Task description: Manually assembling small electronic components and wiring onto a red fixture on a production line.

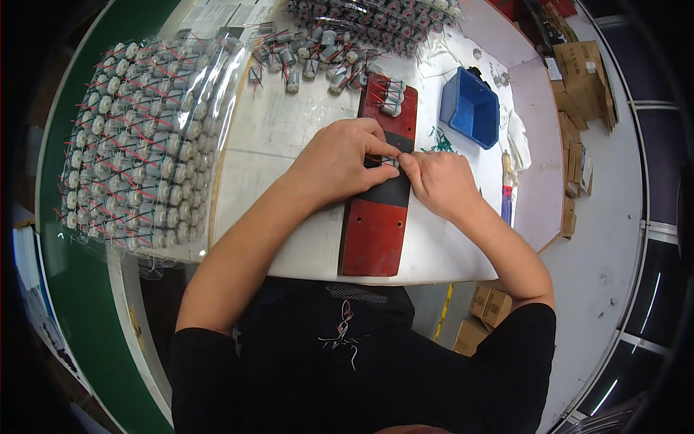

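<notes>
Our left hand (334, 155) pinches a motor (390, 163); our right hand (442, 181) presses its fingertips together. Left tray (233, 83) holds motors (105, 105); bin (450, 101) stands far right.

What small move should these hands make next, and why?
Probably steady the small silvery part with the left hand while the right hand makes a fine adjustment at its end. The left hand seems to pinch it over the black middle of the red-and-black board, with the right hand close beside.

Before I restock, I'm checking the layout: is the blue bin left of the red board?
No, the blue bin sits right of the red board.
</notes>
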Available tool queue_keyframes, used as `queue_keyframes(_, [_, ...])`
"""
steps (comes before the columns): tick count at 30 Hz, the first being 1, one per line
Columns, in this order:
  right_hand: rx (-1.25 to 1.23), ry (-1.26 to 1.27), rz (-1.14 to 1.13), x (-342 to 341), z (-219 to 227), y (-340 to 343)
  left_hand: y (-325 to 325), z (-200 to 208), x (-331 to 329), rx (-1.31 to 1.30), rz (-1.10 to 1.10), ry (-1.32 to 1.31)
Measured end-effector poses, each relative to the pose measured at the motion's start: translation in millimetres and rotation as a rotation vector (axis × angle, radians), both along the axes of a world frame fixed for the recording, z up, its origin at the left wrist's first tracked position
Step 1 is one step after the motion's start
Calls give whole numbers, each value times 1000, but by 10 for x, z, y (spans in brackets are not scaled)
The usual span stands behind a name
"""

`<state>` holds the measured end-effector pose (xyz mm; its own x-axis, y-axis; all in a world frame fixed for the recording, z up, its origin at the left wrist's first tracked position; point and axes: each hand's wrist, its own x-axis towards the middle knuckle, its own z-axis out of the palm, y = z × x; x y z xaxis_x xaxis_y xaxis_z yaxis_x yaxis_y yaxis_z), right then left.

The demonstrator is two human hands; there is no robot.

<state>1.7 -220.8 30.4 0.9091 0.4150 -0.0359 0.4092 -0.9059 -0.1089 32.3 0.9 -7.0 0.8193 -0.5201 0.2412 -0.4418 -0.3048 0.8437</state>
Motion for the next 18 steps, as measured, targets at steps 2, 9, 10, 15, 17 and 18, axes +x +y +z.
queue_keyframes(2, [-34, 15, -16, -5, 49, 29, 8, 19, -7, 2, -2, 15])
queue_keyframes(9, [58, 256, -69, 146, 149, -52, 78, 59, 29, 19, -40, 54])
queue_keyframes(10, [144, 324, -82, 168, 162, -76, 92, 71, 29, 18, -39, 51])
queue_keyframes(15, [956, 336, -212, -94, 140, -14, 147, 210, -34, -151, -29, 41])
queue_keyframes(17, [1091, 297, -188, -192, 178, 48, 174, 290, -22, -401, -102, 364])
queue_keyframes(18, [1159, 280, -172, -217, 199, 70, 182, 292, -23, -396, -104, 364])
